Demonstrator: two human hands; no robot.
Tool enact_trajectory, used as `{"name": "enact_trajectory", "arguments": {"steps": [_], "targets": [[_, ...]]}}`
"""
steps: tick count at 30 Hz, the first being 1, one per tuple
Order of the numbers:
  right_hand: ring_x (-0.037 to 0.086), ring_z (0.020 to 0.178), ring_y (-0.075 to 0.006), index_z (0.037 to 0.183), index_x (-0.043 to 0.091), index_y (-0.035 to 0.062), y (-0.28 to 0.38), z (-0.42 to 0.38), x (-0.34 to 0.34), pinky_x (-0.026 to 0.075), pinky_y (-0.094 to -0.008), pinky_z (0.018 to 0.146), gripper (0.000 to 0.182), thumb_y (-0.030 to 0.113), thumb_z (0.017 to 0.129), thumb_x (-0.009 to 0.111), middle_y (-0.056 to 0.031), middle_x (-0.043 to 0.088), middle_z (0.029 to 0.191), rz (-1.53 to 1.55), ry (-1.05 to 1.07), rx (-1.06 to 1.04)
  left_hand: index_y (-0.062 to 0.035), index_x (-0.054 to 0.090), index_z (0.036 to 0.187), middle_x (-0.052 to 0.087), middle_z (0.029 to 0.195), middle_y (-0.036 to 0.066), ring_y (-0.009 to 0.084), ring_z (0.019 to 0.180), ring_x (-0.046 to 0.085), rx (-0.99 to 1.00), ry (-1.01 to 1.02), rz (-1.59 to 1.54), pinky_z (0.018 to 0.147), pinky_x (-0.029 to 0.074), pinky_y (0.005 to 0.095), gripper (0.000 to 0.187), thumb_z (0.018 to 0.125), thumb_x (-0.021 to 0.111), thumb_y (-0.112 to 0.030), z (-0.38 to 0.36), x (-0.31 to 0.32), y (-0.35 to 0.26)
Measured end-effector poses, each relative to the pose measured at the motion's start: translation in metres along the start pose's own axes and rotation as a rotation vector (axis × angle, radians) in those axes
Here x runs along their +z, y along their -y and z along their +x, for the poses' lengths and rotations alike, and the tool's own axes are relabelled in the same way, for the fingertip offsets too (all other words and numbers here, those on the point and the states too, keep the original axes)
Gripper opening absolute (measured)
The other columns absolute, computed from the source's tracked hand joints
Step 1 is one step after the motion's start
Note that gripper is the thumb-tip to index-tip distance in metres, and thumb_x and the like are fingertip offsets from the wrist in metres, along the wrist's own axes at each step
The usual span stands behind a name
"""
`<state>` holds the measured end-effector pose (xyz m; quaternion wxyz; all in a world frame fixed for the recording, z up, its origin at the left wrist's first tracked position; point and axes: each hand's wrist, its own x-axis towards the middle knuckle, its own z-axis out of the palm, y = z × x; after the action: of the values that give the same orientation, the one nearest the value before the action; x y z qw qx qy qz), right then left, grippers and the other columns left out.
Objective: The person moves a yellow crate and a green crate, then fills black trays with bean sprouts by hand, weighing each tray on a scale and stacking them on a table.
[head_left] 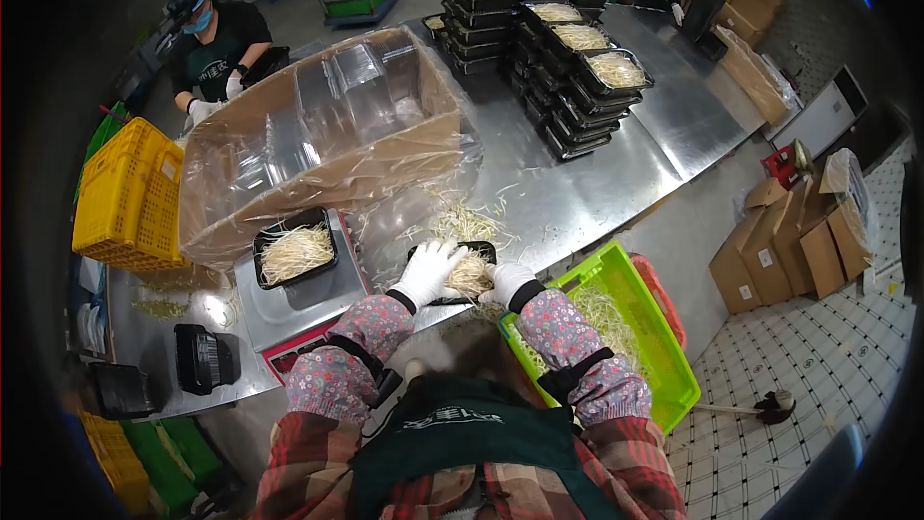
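Observation:
A black plastic tray [494, 253] heaped with bean sprouts [469, 276] lies at the near edge of the steel table. My left hand [426, 273], white-gloved, rests over the left part of the sprouts with its fingers stretched out. My right hand [510, 285], also gloved, has its fingers bent in around the tray's right end, against the sprouts. Loose sprouts [464, 220] are strewn just beyond the tray. To the left, a second filled tray [295, 248] sits on a weighing scale [344, 281].
A lime-green crate [679, 366] with sprouts stands below my right arm. Stacked filled trays [577, 87] rise at the back. A film-lined carton [385, 169] holds clear lids. Empty black trays [202, 358] and yellow crates [130, 193] are left. Co-workers [217, 53] stand beyond.

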<state>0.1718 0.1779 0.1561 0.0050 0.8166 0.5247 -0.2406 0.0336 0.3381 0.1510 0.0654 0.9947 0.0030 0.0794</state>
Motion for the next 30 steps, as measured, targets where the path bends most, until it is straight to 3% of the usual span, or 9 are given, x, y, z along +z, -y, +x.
{"name": "enact_trajectory", "arguments": {"steps": [6,11,13,14,18,23,27,29,30], "targets": [[0.064,0.084,-0.0314,0.095,0.07,0.0098,-0.028,0.005,0.02,0.05,-0.04,0.077,0.03,0.029,0.073,0.073,-0.0155,0.067,0.086,0.313,-0.028,-0.04,-0.0094,0.043,0.131,0.046,0.129,0.011,0.0311,0.116,0.045,-0.034,0.02,-0.004,0.094,0.039,0.0442,0.087,0.058,0.078,-0.042,-0.008,0.001,-0.006],[0.064,0.082,-0.0322,0.09,0.07,0.008,-0.027,-0.017,0.014,0.05,-0.0399,0.077,0.018,0.021,0.077,0.068,-0.0168,0.067,0.084,0.338,-0.222,-0.017,-0.0108,0.043,0.133,0.046,0.134,0.011,0.0319,0.126,0.04,-0.107,0.024,-0.126,0.097,0.039,0.0444,0.079,0.068,0.074,-0.043,-0.019,0.0,-0.005],[0.064,0.079,-0.0333,0.086,0.071,0.0071,-0.034,-0.023,0.005,0.05,-0.0398,0.073,0.017,0.021,0.076,0.069,-0.0176,0.066,0.08,0.363,-0.245,-0.032,-0.0094,0.05,0.129,0.05,0.131,0.014,0.0337,0.127,0.04,-0.16,-0.054,-0.37,0.102,0.037,0.0413,0.061,0.079,0.068,-0.038,-0.029,0.009,-0.001],[0.064,0.076,-0.0339,0.084,0.071,0.0065,-0.037,-0.028,-0.002,0.05,-0.0398,0.071,0.016,0.019,0.075,0.071,-0.0185,0.066,0.077,0.366,-0.277,-0.047,-0.0087,0.054,0.126,0.053,0.129,0.016,0.0327,0.126,0.043,-0.201,-0.122,-0.46,0.104,0.036,0.0383,0.043,0.087,0.06,-0.026,-0.033,0.004,-0.005],[0.065,0.072,-0.0323,0.08,0.068,0.0026,-0.055,-0.045,-0.035,0.05,-0.0384,0.067,0.016,0.017,0.075,0.072,-0.0188,0.065,0.074,0.398,-0.354,-0.017,-0.0069,0.055,0.125,0.054,0.128,0.015,0.0285,0.121,0.05,-0.39,-0.423,-0.721,0.103,0.038,0.0332,0.04,0.086,0.052,0.0,-0.04,0.021,-0.011],[0.061,0.059,-0.0209,0.083,0.067,0.0009,-0.03,-0.054,-0.092,0.048,-0.0326,0.059,0.014,0.014,0.078,0.07,-0.0156,0.063,0.066,0.652,-0.392,-0.052,-0.0055,0.054,0.126,0.054,0.128,0.014,0.0265,0.118,0.053,-0.495,-0.611,-0.695,0.101,0.04,0.0328,0.046,0.084,0.044,0.009,-0.043,0.02,-0.013],[0.061,0.064,-0.0125,0.093,0.07,0.0035,0.01,-0.034,-0.081,0.049,-0.0273,0.062,0.015,0.013,0.081,0.07,-0.0072,0.068,0.072,0.83,-0.456,-0.221,-0.0023,0.05,0.129,0.052,0.129,0.015,0.023,0.121,0.05,-0.565,-0.643,-1.087,0.103,0.038,0.0319,0.048,0.084,0.04,0.012,-0.044,0.027,-0.009],[0.066,0.072,-0.0223,0.096,0.07,0.0059,0.008,-0.001,-0.041,0.051,-0.0318,0.068,0.019,0.015,0.079,0.071,-0.0108,0.069,0.08,0.609,-0.415,-0.267,-0.0013,0.048,0.13,0.051,0.13,0.016,0.022,0.122,0.049,-0.604,-0.676,-1.158,0.104,0.037,0.0317,0.049,0.085,0.039,0.013,-0.046,0.027,-0.009],[0.065,0.086,-0.0299,0.104,0.068,0.0084,0.008,0.004,-0.031,0.05,-0.0373,0.079,0.028,0.019,0.078,0.072,-0.0142,0.068,0.093,0.352,-0.307,-0.188,-0.0012,0.046,0.132,0.049,0.132,0.017,0.0228,0.123,0.048,-0.663,-0.729,-1.113,0.104,0.037,0.0321,0.048,0.086,0.04,0.011,-0.045,0.023,-0.009]]}}
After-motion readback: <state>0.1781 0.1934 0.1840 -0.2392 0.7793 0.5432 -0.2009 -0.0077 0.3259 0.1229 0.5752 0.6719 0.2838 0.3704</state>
